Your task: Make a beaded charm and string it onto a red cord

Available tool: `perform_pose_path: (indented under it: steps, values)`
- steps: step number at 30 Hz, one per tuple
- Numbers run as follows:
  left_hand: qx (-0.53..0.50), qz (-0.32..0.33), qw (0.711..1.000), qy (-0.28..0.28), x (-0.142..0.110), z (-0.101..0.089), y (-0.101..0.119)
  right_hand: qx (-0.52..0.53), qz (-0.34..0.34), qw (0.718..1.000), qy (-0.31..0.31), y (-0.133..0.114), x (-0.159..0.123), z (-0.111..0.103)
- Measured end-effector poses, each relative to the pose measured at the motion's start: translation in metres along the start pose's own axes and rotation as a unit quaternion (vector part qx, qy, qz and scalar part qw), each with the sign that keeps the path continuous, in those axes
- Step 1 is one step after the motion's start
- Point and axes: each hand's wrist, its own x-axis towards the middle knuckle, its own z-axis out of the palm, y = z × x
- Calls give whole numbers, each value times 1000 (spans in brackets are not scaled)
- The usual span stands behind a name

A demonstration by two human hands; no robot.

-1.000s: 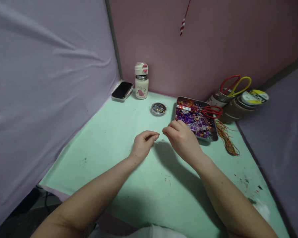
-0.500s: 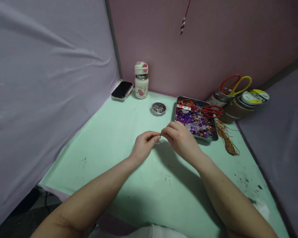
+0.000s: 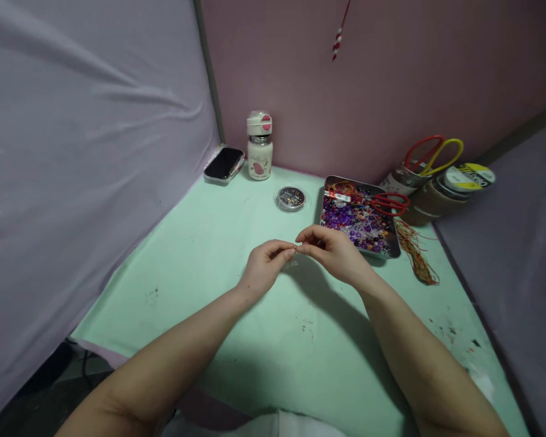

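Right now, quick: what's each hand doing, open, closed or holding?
Left hand: closed in a pinch; anything held is too small to make out.
Right hand: partly open, thumb by the left fingertips; nothing held can be made out.

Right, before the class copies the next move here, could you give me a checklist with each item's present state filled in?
1. Left hand pinching, thumb to fingers: ok.
2. Right hand close to the left fingertips: ok.
3. Small piece secure between the fingertips: cannot tell, too small to make out.
4. Bead tray beside the right hand: ok.
5. Red-handled scissors kept off the bead tray: not ok, they lie across it.
6. Drink bottle upright: ok.
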Motion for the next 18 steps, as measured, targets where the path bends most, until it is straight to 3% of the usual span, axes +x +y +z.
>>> perform_pose_path:
  steps: [7,13,18]
  values:
    - [-39,-20,999,3,1,0,-2,80,33,996,34,5,5,9]
    - [-148,-79,985,34,5,1,-4,222,106,966,83,19,9,21]
    - [-183,-78,979,53,5,1,-5,270,141,949,79,16,9,25]
